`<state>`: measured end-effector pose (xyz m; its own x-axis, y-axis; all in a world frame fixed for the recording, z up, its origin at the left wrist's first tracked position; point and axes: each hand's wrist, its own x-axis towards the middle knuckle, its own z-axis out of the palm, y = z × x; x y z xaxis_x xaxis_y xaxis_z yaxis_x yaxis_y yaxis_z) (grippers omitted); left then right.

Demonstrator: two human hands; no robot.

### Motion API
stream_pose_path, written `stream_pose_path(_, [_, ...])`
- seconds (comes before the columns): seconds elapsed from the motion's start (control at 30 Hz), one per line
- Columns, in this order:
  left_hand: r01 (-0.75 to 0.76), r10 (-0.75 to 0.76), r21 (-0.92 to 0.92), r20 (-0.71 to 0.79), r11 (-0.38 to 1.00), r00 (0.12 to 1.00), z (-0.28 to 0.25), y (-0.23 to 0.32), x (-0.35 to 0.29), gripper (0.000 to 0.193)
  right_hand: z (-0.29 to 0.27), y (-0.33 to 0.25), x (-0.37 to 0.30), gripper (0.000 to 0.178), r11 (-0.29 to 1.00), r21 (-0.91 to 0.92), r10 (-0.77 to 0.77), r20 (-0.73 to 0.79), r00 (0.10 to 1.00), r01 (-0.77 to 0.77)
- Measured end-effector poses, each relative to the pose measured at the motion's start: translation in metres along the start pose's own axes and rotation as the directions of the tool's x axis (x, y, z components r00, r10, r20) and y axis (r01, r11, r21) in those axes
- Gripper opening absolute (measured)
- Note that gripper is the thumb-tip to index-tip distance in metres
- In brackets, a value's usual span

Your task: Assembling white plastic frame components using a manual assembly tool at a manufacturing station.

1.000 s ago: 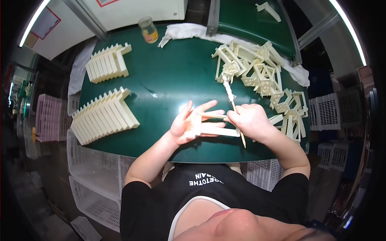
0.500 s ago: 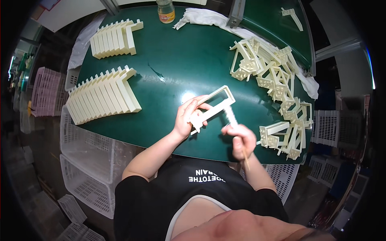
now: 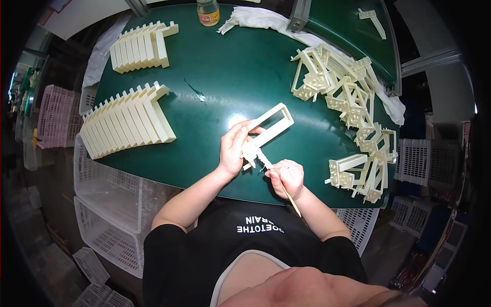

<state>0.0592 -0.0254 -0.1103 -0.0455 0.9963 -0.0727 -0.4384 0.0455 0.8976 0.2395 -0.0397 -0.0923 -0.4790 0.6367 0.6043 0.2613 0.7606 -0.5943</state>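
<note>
My left hand (image 3: 234,148) is closed around the lower end of a cream plastic frame (image 3: 276,134), a long part with a rectangular opening that slants up to the right. In my right hand (image 3: 287,178) is a thin wooden stick (image 3: 293,203) with white, frayed cloth-like material (image 3: 264,160) wrapped on its tip. That wrapped tip meets the frame's lower end, beside my left fingers. Part of the frame's lower end is hidden by the fingers and the wrap.
Two rows of like cream parts, a longer row (image 3: 128,122) and a shorter row (image 3: 139,48), stand at the left of the green table (image 3: 225,77). Loose cream frames (image 3: 353,105) pile up on the right. A glass jar (image 3: 208,13) and white cloth (image 3: 258,19) lie at the back.
My right hand has moved left and down, bringing the wrapped tip from beside the frame's far end to its lower end. My left hand keeps hold of the frame.
</note>
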Motion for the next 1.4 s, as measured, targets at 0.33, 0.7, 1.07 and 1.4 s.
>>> stream_pose_path(0.33, [0.051,-0.051,0.000,-0.013,0.999,0.999,0.000,0.004,-0.003,0.038,-0.025,0.017,0.003,0.018,0.972,-0.065,0.223,-0.065,0.973,-0.227])
stream_pose_path(0.7, [0.008,-0.011,-0.083,-0.031,0.997,0.999,0.000,0.000,0.000,0.035,-0.012,0.014,0.009,0.015,0.999,-0.042,0.035,0.049,0.998,-0.033])
stream_pose_path(1.07, [-0.051,0.051,0.002,0.017,0.999,0.999,0.000,-0.003,-0.006,0.034,-0.010,-0.003,0.014,0.018,0.985,0.143,0.072,0.168,0.983,-0.097])
stream_pose_path(1.4, [-0.026,0.028,0.080,-0.028,0.996,0.999,0.006,0.001,-0.007,0.034,-0.029,0.014,0.025,0.020,0.988,0.059,0.124,0.232,0.965,-0.141])
